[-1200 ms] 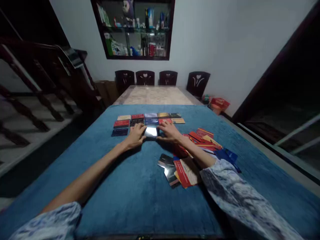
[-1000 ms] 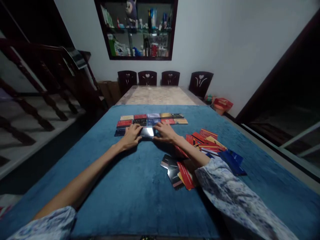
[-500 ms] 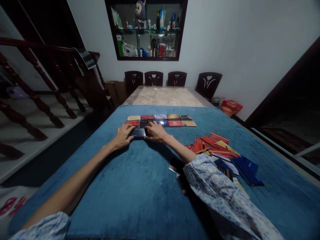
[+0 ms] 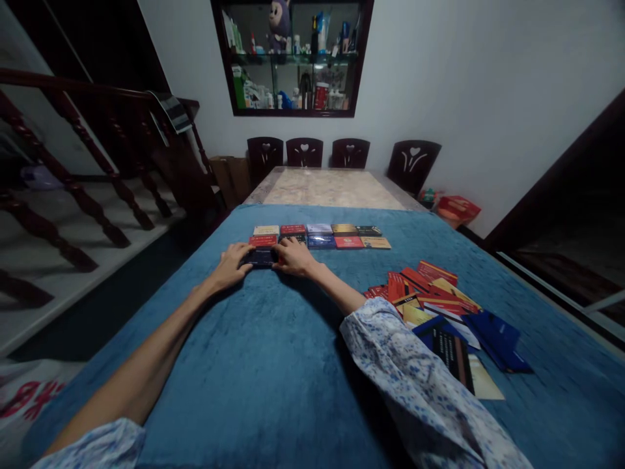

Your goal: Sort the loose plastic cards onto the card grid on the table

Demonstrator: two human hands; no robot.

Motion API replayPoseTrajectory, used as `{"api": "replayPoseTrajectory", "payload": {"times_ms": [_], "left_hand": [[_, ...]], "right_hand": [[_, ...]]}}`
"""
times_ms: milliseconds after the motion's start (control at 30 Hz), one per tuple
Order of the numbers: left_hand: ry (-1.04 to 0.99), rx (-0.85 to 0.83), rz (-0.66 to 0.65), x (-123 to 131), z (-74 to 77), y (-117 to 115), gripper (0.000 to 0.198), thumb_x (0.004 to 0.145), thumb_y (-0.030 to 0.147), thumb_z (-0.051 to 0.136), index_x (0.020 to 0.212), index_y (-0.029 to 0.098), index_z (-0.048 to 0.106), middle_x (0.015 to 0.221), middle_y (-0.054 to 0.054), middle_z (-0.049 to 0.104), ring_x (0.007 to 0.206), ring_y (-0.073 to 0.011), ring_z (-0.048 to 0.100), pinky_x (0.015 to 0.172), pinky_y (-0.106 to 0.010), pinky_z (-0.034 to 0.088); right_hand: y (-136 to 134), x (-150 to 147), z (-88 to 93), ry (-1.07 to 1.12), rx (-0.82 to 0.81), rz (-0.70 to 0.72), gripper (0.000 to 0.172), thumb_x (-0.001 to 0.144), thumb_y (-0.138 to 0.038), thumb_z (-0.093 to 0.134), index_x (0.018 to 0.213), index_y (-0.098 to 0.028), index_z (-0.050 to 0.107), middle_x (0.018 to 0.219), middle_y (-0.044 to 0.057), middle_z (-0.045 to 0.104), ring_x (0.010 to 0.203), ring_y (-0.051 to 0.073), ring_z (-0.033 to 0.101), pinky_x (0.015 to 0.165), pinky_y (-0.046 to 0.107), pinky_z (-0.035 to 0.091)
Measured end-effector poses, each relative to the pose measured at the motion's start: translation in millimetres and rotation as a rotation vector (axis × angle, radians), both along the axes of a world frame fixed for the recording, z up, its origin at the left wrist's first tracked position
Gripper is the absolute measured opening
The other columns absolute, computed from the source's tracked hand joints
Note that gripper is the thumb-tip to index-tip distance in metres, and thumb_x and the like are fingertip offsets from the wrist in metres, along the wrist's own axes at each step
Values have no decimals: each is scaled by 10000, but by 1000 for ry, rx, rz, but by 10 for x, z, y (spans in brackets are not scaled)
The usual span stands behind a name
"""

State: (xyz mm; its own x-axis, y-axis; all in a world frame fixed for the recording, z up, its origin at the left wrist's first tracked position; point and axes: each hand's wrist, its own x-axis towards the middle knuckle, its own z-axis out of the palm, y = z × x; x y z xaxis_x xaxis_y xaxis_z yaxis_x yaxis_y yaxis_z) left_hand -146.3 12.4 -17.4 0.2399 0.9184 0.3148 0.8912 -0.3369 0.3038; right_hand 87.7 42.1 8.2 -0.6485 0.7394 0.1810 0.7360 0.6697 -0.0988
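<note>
A dark stack of cards [image 4: 260, 258] lies flat on the blue cloth, just in front of two rows of card stacks. My left hand [image 4: 231, 265] is closed on its left end, thumb at the near edge. At the right end, my right hand [image 4: 295, 256] has its fingers curled against the same stack. Directly behind it is a red card stack [image 4: 262, 241]; my right fingers partly cover the dark stack beside that one. A blue stack [image 4: 321, 241], another red stack [image 4: 348, 242] and a tan stack [image 4: 375, 243] continue the near row.
A loose heap of red, gold and blue cards [image 4: 434, 290] spreads right of my right forearm, partly behind the sleeve. The blue cloth [image 4: 244, 378] covers the near table; bare marble-look tabletop [image 4: 332, 187] shows beyond. Dark chairs [image 4: 305, 152] line the far side.
Both hands have shifted left with the dark stack, which now sits in front of the leftmost red stack. The right sleeve moved left, showing more of the heap. The view has shifted slightly.
</note>
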Motion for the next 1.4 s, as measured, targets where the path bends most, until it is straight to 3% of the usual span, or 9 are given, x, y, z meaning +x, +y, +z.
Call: {"api": "replayPoseTrajectory", "payload": {"times_ms": [367, 933, 1233, 1400], "left_hand": [[-19, -14, 12, -109, -70, 49, 321, 813, 279, 547, 1122, 216, 605, 1212, -78, 613, 1150, -288, 504, 1032, -519, 406], [-17, -7, 30, -144, -134, 106, 306, 804, 310, 548, 1079, 221, 648, 1186, -77, 642, 1142, -280, 537, 1032, -503, 419], [-1, 31, 34, -115, -122, 95, 279, 811, 309, 536, 1038, 223, 675, 1180, -80, 634, 1132, -278, 538, 1024, -489, 430], [31, 88, 34, -82, -86, 78, 272, 805, 328, 524, 983, 217, 697, 1145, -90, 625, 1094, -277, 540, 988, -472, 448]], "right_hand": [[49, -105, -28, -42, -22, 7, 422, 923, -444, 583, 1289, -238, 629, 1351, 118, 580, 1232, 318, 454, 954, 465, 452], [34, -129, 5, -70, -22, 7, 394, 933, -451, 544, 1261, -261, 653, 1332, 118, 594, 1235, 319, 451, 964, 498, 444], [15, -151, 57, -93, -45, 5, 359, 953, -421, 543, 1283, -332, 653, 1337, 83, 590, 1253, 314, 426, 992, 513, 434], [-50, -174, 133, -111, -36, -2, 360, 960, -394, 509, 1266, -288, 665, 1356, 110, 564, 1278, 320, 411, 997, 522, 438]]}}
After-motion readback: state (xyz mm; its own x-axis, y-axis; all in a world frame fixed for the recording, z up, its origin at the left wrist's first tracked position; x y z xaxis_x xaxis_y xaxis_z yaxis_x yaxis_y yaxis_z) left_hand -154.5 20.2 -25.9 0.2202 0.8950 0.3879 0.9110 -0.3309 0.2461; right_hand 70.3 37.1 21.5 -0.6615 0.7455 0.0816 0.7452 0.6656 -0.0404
